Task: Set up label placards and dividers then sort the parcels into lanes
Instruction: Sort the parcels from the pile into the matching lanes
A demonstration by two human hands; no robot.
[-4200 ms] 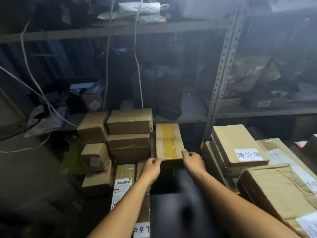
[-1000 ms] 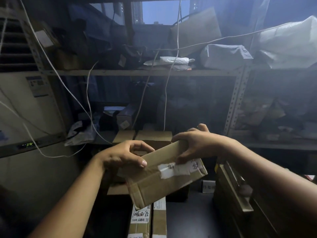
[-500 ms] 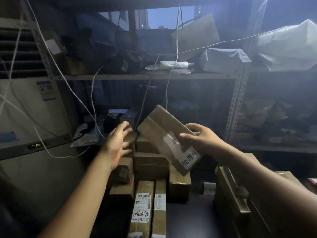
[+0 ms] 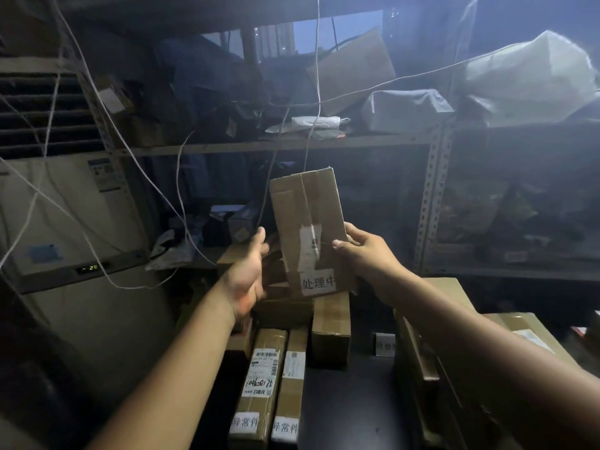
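A person is standing a cardboard box [image 4: 308, 219] on end above the dark counter [image 4: 344, 404]. The right hand [image 4: 363, 251] is pinching its right edge, thumb on the front face and fingers curling behind. A second ago both hands were holding the box flat, and half a second ago it was tilting in the right hand alone. Now it is upright, its white label [image 4: 318, 282] reading 处理中 at the lower edge and facing the camera. The left hand [image 4: 250, 271] is hovering just beside the box's left side, fingers loosely spread and holding nothing; whether they are touching the cardboard cannot be told. The turn suggests the box is being readied as a lane marker, though it is in the air and not yet set down.

On the counter below, two long parcels [image 4: 263, 384] tagged 异常件 are lying side by side, with a small placard [image 4: 384, 345] standing near stacked boxes to the right. Metal shelving [image 4: 430, 203] crammed with packages is lining the dim room, white cables [image 4: 180, 196] are dangling, and an air-conditioning unit [image 4: 65, 222] is showing 28.
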